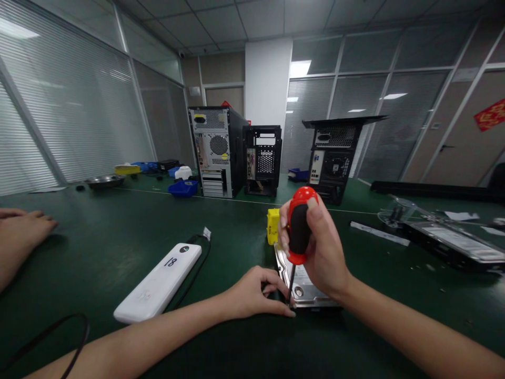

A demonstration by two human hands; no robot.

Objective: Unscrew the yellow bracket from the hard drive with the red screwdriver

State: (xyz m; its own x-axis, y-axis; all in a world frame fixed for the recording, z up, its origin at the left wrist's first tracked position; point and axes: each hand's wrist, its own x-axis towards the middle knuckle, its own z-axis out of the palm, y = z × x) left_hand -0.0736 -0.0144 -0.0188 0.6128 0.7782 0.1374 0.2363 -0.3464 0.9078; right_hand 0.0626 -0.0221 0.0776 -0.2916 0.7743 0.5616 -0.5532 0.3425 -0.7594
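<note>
A red-and-black screwdriver [299, 231] stands nearly upright in my right hand [325, 252], whose fingers wrap round its handle. Its thin shaft points down at the front left corner of a silver hard drive [311, 295] lying on the table. My left hand [262, 292] is closed at that same corner, fingertips and thumb on either side of the screwdriver's tip and gripping the drive's edge. Whether a screw sits under the tip is hidden by the fingers. Just behind the drive stands a small yellow block [273, 226].
A white power bank [160, 284] with a black cable lies left of my forearm. Another person's hand [26, 231] rests at the far left. Computer cases [215, 152] stand at the back. A second hard drive [457, 242] and a clear cup [400, 213] are at right.
</note>
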